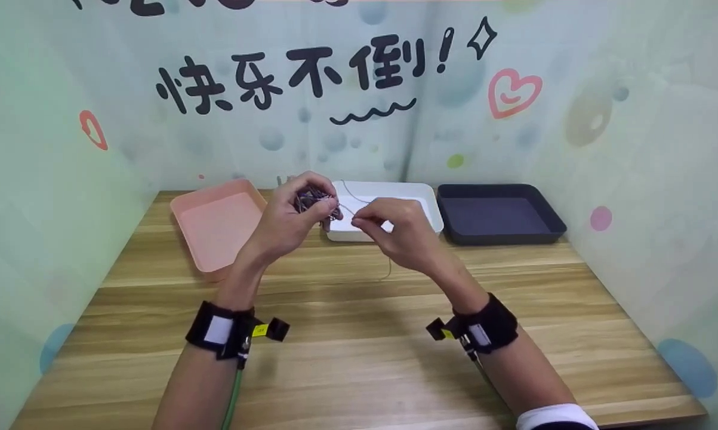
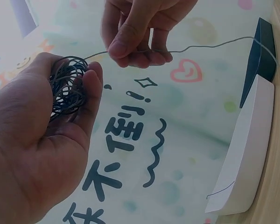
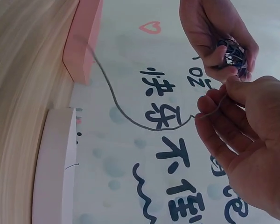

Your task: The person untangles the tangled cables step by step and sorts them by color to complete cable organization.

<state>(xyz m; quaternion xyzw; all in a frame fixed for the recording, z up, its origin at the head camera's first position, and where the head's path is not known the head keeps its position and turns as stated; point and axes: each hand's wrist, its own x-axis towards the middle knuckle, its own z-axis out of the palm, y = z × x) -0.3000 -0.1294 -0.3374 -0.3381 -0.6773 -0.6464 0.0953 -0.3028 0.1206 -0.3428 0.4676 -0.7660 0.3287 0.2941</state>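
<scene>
A tangled bundle of thin grey cord sits in my left hand, whose fingers and thumb curl round it, over the gap between the pink and white trays. From the bundle one strand runs across to my right hand, which pinches it between thumb and fingers. Beyond those fingers a loose length of the cord hangs in a curve in the right wrist view. The left wrist view shows the bundle's many loops against the palm, with the strand passing through the right fingers.
At the back of the wooden table stand a pink tray at left, a white tray in the middle and a dark tray at right. A printed cloth wall rises behind them. Both wrists wear black camera bands.
</scene>
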